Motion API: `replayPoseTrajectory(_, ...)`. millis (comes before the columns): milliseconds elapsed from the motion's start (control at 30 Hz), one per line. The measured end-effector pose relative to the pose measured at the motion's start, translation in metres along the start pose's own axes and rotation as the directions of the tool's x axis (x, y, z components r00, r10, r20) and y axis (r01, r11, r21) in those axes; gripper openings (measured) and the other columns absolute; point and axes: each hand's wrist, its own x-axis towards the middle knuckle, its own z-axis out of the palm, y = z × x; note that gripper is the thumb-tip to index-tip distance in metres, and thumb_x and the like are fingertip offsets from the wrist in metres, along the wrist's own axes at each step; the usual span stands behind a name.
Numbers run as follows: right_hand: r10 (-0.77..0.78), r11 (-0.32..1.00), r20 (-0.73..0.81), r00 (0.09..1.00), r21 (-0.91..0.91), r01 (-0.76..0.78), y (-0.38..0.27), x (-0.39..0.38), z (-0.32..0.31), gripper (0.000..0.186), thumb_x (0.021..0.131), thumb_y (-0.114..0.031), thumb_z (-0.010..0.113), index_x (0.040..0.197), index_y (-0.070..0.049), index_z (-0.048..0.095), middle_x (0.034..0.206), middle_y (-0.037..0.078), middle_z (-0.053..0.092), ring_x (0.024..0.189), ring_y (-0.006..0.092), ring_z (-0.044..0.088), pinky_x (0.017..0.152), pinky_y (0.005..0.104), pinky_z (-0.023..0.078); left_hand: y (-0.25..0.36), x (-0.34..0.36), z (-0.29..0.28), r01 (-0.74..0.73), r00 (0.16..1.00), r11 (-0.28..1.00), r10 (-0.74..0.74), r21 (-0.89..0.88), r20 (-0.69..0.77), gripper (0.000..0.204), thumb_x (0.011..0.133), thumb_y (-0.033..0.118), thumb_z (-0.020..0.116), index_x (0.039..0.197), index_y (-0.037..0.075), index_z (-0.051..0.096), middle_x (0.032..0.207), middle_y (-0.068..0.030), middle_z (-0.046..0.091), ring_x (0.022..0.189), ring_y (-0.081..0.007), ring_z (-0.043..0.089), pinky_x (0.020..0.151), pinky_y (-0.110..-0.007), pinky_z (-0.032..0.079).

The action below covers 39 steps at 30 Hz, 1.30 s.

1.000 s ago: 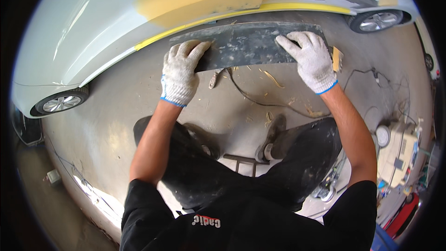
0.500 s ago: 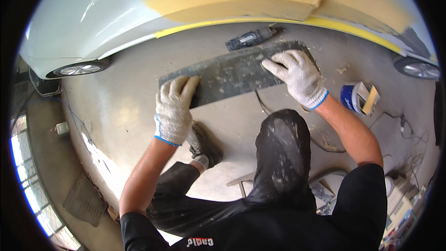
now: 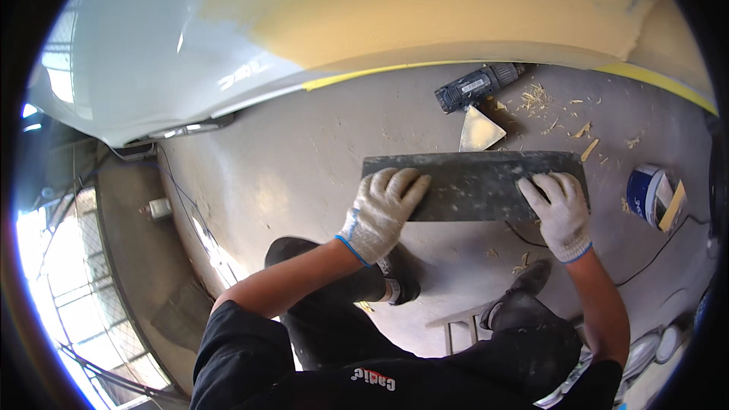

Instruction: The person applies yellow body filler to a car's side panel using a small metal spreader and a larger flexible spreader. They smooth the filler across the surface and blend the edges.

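Observation:
My left hand [image 3: 377, 216], in a white knit glove with a blue cuff, grips the left part of a long dark scuffed flat board [image 3: 471, 186]. At its right part, my right hand [image 3: 560, 220], gloved alike, has its fingers curled over the same board. Just beyond the board, a pale triangular piece [image 3: 480, 129] lies on the floor beside a black power tool [image 3: 474, 87]. The undersides of both hands are hidden.
The car body [image 3: 380, 7], partly coated in beige with yellow tape along its lower edge, arches over the top. At right are a blue-and-white bucket [image 3: 645, 190] and a cable [image 3: 668, 241]. Yellow scraps [image 3: 588, 148] litter the floor. A small metal stool [image 3: 448, 330] stands between my legs.
The view has shifted along the car. The board, held in both hands, has moved lower and rightward in the picture and lies more level. The power tool and triangular piece now show beyond it.

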Motion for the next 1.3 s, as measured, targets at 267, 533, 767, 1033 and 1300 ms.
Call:
replayPoseTrajectory(267,0.234,0.91,-0.279,0.931,-0.273,-0.311,-0.04,-0.057,-0.106,0.05,0.082,-0.003,0.071,0.129,-0.019,0.074,0.117,0.006,0.065,0.11,0.0311,0.062,0.097,0.0452,0.055,0.031,0.041,-0.09,-0.44,0.856,0.889,0.457,0.125,-0.24,0.061,0.081,0.003,0.067,0.141,0.017,0.066,0.136,-0.0095,0.059,0.125,-0.0317,0.058,0.104,-0.048,0.051)
replayPoseTrajectory(533,0.291,0.716,-0.348,0.891,-0.538,-0.444,-0.154,-0.034,-0.179,0.058,0.078,-0.002,0.068,0.133,-0.02,0.075,0.124,0.005,0.063,0.118,0.0306,0.059,0.102,0.046,0.052,-0.017,0.011,-0.138,-0.599,0.669,0.794,0.568,0.105,-0.479,0.059,0.083,0.014,0.073,0.141,0.023,0.066,0.137,-0.0076,0.06,0.125,-0.0324,0.057,0.103,-0.049,0.05)
replayPoseTrajectory(767,0.025,0.66,-0.402,0.915,-0.681,-0.317,-0.181,0.049,-0.185,0.059,0.078,-0.005,0.07,0.133,-0.024,0.075,0.123,0.005,0.064,0.115,0.0299,0.059,0.102,0.0441,0.052,-0.091,-0.017,-0.145,-0.466,0.538,0.844,0.508,0.265,-0.673,0.06,0.079,0.009,0.072,0.135,0.027,0.071,0.137,-0.005,0.063,0.121,-0.0302,0.059,0.102,-0.048,0.052)
replayPoseTrajectory(1033,-0.026,0.672,-0.428,0.903,-0.677,-0.301,-0.168,0.039,-0.161,0.068,0.068,0.001,0.071,0.133,-0.018,0.076,0.125,0.011,0.065,0.114,0.0344,0.059,0.1,0.0475,0.05,-0.077,-0.048,-0.115,-0.352,0.567,0.888,0.454,0.296,-0.687,0.07,0.079,-0.004,0.065,0.142,0.026,0.069,0.145,-0.0076,0.061,0.129,-0.0347,0.058,0.111,-0.051,0.047)
replayPoseTrajectory(1300,-0.138,0.749,-0.53,0.836,-0.609,-0.262,-0.103,0.05,-0.145,0.076,0.063,0.007,0.071,0.135,-0.018,0.076,0.127,0.011,0.065,0.117,0.0341,0.06,0.104,0.0455,0.047,-0.064,-0.01,-0.099,-0.182,0.395,0.891,0.453,0.415,-0.799,0.067,0.078,0.009,0.071,0.142,0.029,0.069,0.142,-0.0038,0.063,0.128,-0.0317,0.059,0.109,-0.047,0.05)
